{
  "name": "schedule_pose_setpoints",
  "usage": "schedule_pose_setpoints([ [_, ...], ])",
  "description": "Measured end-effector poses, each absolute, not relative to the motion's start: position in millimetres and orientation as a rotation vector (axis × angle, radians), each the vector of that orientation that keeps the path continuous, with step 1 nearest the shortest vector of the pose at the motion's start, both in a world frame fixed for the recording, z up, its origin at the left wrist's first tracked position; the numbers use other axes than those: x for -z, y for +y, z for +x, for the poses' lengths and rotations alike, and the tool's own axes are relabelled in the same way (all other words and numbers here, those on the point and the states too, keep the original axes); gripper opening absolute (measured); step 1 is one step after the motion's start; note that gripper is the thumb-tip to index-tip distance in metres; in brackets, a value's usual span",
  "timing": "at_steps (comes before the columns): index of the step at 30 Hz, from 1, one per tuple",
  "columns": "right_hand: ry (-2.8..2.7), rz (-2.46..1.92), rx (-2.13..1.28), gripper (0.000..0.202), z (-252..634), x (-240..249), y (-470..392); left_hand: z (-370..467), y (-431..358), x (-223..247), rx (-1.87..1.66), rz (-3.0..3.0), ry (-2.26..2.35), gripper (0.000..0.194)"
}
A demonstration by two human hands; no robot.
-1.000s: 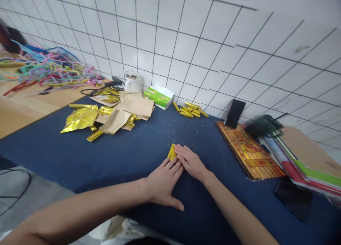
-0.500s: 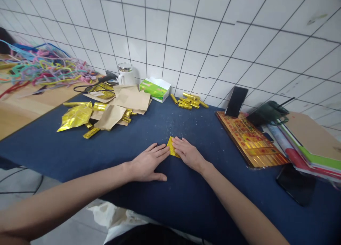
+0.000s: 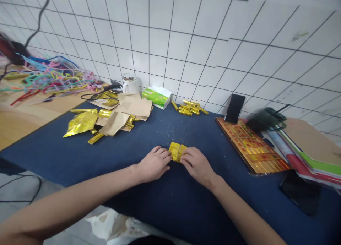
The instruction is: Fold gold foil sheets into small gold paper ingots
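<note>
A small folded sheet of gold foil paper (image 3: 174, 150) lies on the blue tabletop between my hands, with a crease or flap edge down its middle. My left hand (image 3: 155, 163) has its fingers bent together, and the tips hold down the paper's left edge. On the other side, my right hand (image 3: 199, 167) pinches the right part between thumb and fingers, slightly lifted. Fingertips hide both side edges. Farther back, by the wall, is a pile of rolled gold foil tubes (image 3: 189, 107).
Left on the blue table (image 3: 53, 156) lie brown paper sheets (image 3: 135, 104) and crumpled gold foil (image 3: 80, 123). A tissue pack (image 3: 157, 96) and white mug (image 3: 129, 84) stand behind. At right are a phone (image 3: 234, 108), a gold-red packet (image 3: 253, 145), a dark green cup (image 3: 268, 119) and folders (image 3: 314, 145).
My flat hands have bent their fingers. The right hand has shifted right and now grips the paper's right side, so more of the gold paper shows. The camera view has tilted up slightly.
</note>
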State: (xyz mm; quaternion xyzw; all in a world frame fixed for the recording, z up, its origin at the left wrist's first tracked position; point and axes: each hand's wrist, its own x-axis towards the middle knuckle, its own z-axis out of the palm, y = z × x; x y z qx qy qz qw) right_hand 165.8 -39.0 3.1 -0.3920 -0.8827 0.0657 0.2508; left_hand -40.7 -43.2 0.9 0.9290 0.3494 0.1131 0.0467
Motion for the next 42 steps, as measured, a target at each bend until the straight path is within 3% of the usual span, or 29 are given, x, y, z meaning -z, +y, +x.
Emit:
schedule_pose_setpoints([
  [8,-2.544,-1.095,-0.073,0.018,165,6,-48,-30,-33,0,-0.386,2.899,1.026,0.018],
  [20,-2.228,-1.186,-0.487,0.028,163,4,-58,-16,-32,-4,-0.245,2.995,1.052,0.024],
  [23,-2.139,-1.272,-0.598,0.040,158,2,-67,-13,-31,-5,-0.238,2.997,1.073,0.028],
  [27,-2.099,-1.209,-0.732,0.046,156,0,-73,-12,-33,-6,-0.216,3.007,1.088,0.021],
  [32,-2.120,-1.182,-0.414,0.027,162,4,-63,-11,-38,-5,-0.223,3.032,1.067,0.019],
  [36,-2.160,-1.216,-0.175,0.032,173,7,-50,-18,-41,0,-0.249,3.042,1.033,0.013],
  [42,-2.401,-1.184,-0.156,0.032,175,0,-52,-25,-42,3,-0.278,3.070,1.005,0.013],
])
